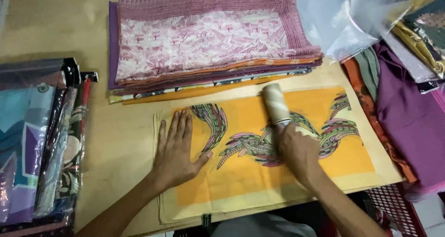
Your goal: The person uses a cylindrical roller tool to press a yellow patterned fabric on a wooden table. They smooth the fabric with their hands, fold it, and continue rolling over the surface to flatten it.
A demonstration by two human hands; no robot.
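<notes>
Textile shop or packing workshop: folded scarf stack [208,42], bagged scarves [37,139], plastic sleeves [343,28].

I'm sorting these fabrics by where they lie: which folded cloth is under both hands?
The orange cloth with the feather-like print and cream border. The left hand lies flat on it and the right hand holds a lint roller on it; the pink-topped stack lies untouched behind.

Wooden tabletop [125,139] spread with cloth

Orange folded scarf [241,172] lies near; stacked scarves [208,47] behind it; bagged scarves [37,139] at the left; purple cloths [408,121] at the right.
</notes>
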